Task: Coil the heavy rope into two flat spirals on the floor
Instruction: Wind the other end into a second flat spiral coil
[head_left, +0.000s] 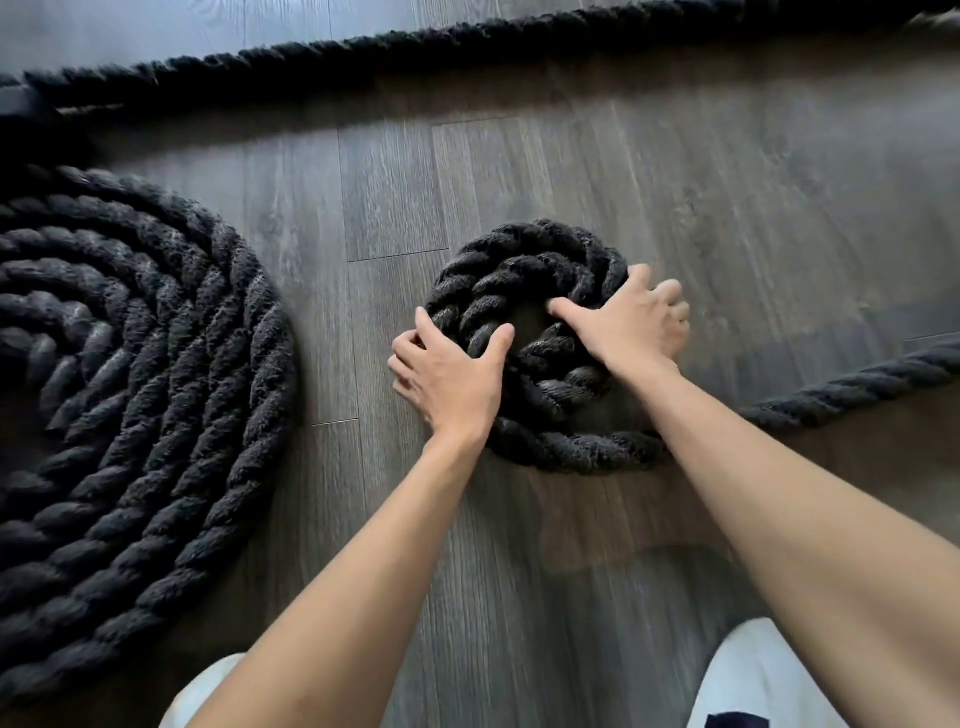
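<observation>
The small second coil (524, 260) of thick black twisted rope (467, 47) sits dead centre on the grey wood-plank floor (519, 571), with the big flat spiral (156, 364) over at 9 o'clock. The left hand (452, 379) grips the turns at the coil's 8 o'clock, and the right hand (631, 322) clamps them at 3 o'clock, thumb in the middle hole. My worry: the inner turns look humped up, so if the hands ease off, this stiff stuff probably springs open. The loose tail (857, 384) at 3 o'clock could drag it sideways too.

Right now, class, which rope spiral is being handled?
The small spiral at centre: left hand and right hand grip its rim. The large spiral at left lies untouched.
</observation>
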